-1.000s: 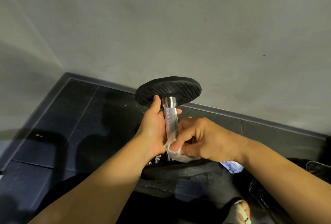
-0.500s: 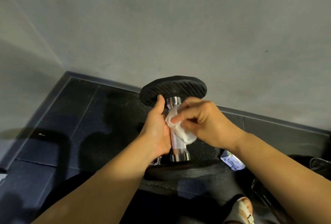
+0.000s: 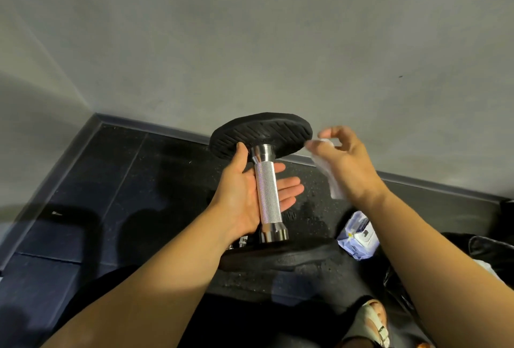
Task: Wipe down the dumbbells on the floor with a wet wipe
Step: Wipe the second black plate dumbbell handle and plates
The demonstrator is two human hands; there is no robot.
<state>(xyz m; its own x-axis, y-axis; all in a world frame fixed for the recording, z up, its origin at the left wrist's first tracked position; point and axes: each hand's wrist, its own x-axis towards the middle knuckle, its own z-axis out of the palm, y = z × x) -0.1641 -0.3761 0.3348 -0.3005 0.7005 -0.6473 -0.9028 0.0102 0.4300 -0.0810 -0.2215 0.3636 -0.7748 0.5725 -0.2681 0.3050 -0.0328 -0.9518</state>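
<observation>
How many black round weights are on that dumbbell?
2 black weights: the top weight above the left hand, the bottom weight under the silver handle. Others may be hidden behind it.

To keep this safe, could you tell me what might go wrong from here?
1. The dumbbell stands on end, and the open left hand only rests against its handle; it could tip, perhaps toward the foot.
2. The wipe hangs loosely from the right hand and might drop onto the floor.
</observation>
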